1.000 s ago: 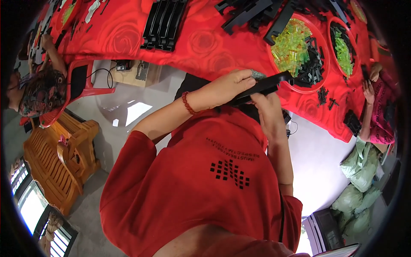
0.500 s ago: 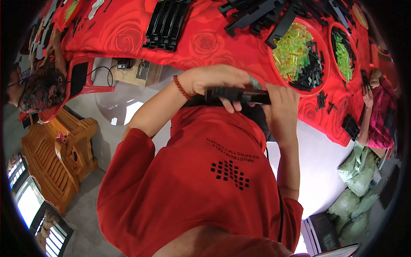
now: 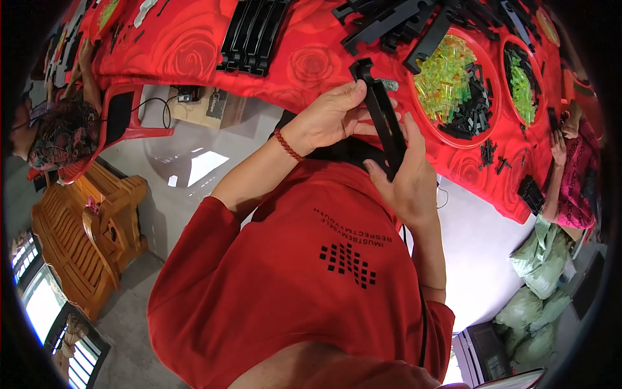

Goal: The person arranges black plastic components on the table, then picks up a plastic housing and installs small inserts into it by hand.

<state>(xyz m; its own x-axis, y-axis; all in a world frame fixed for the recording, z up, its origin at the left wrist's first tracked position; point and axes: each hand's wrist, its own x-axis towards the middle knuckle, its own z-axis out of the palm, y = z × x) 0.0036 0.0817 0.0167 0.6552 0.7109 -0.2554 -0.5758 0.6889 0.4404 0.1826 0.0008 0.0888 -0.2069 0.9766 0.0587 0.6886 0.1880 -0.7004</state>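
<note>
A long black plastic housing point(image 3: 383, 117), narrow and trough-like with a notched upper end, slants between my two hands in front of my lap. My left hand point(image 3: 327, 118) is closed on its upper part, thumb along the edge and fingers partly hidden behind it. My right hand point(image 3: 411, 181) grips the lower end between thumb and fingers. Just beyond, on the table's near side, a red basin point(image 3: 477, 141) holds clear yellow-green tube-like pieces point(image 3: 444, 74) and small black plastic pieces point(image 3: 472, 110).
Similar black housings lie in a neat row point(image 3: 253, 39) and a loose pile point(image 3: 392, 29) on the red rose-patterned tablecloth point(image 3: 311, 61). A second basin point(image 3: 500, 71) stands to the right. Co-workers sit at both sides; a red chair point(image 3: 139, 123) is at left.
The black housing has swung from nearly level to steeply slanted, its notched end now up. My left hand has shifted its hold to the upper part; my right hand has lowered with the other end.
</note>
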